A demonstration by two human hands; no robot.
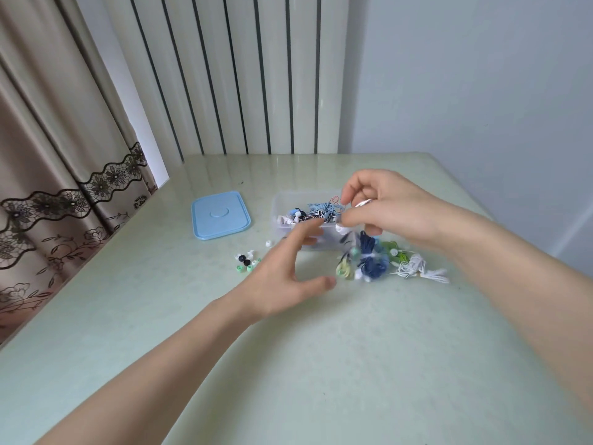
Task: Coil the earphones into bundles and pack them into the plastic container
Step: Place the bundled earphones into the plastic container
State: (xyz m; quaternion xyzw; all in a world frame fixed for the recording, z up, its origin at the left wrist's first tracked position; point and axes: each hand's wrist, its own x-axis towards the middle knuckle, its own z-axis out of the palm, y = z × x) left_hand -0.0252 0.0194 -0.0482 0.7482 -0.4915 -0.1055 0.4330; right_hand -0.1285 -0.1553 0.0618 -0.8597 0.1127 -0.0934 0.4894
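Observation:
A clear plastic container (pixel 279 207) stands at the middle of the table with several coiled earphones (pixel 321 211) inside, blue, striped and white. My right hand (pixel 382 203) hovers over its right end and pinches a white earphone piece (pixel 362 203), with a white earbud (pixel 342 229) below the fingers. My left hand (pixel 288 268) is in front of the container, fingers spread and relaxed, holding nothing. To the right of the container lie a dark blue earphone bundle (pixel 372 263), a green one (pixel 393 250), a pale yellow-green one (pixel 344 269) and white ones (pixel 417 268).
The light blue lid (pixel 220 215) lies flat to the left of the container. Several loose ear tips (pixel 247 261), white, black and green, are scattered in front of it. A curtain hangs at the left table edge, a radiator stands behind.

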